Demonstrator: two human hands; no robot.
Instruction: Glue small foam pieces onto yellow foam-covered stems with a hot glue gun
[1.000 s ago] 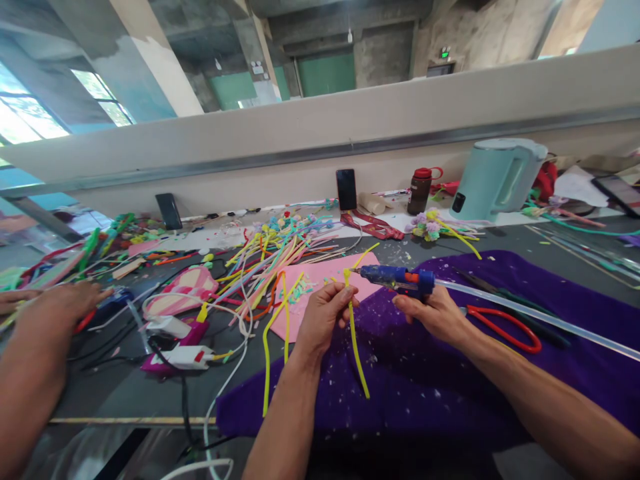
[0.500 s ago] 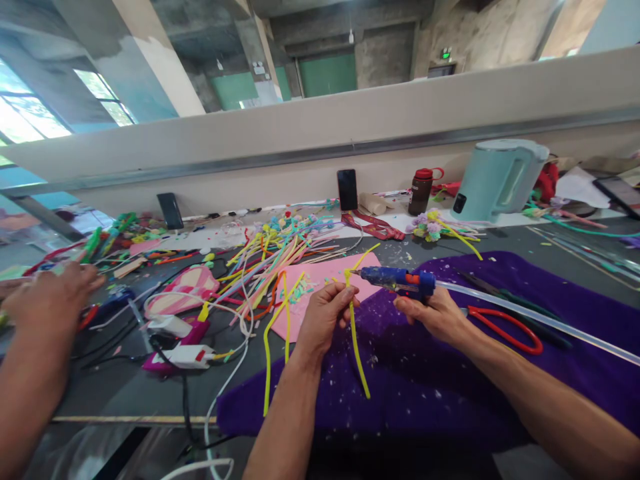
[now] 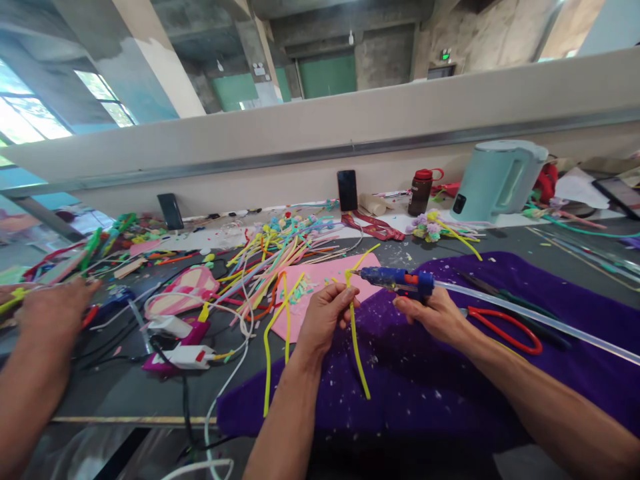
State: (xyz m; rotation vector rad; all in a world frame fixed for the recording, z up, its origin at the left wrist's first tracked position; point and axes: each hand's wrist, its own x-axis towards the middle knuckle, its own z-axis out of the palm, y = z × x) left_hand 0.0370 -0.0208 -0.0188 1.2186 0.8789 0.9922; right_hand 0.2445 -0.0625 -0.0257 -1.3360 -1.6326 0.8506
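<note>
My left hand [image 3: 327, 310] pinches a yellow fuzzy stem [image 3: 356, 347] near its upper end, and the stem hangs down over the purple cloth [image 3: 400, 387]. In my right hand [image 3: 433, 310] is a blue glue gun [image 3: 397, 280], its nozzle touching or very near the stem's top, just above my left fingertips. A clear glue stick [image 3: 530, 317] runs out of the gun's back to the right. Behind my left hand lies a pink sheet [image 3: 285, 323] with small pale green bits on it. Bent yellow stems [image 3: 267, 360] rest left of my left forearm.
Red-handled pliers [image 3: 505, 327] lie right of my right hand. A kettle [image 3: 495, 180], a bottle [image 3: 421, 193] and a phone [image 3: 347, 191] stand at the back. Power strips [image 3: 185, 357] with cables lie left. Another person's hand [image 3: 55, 310] holds something yellow at far left.
The other person's hand at far left has shifted slightly, and a yellow piece now shows by it. My hands, the stem and the glue gun have barely moved.
</note>
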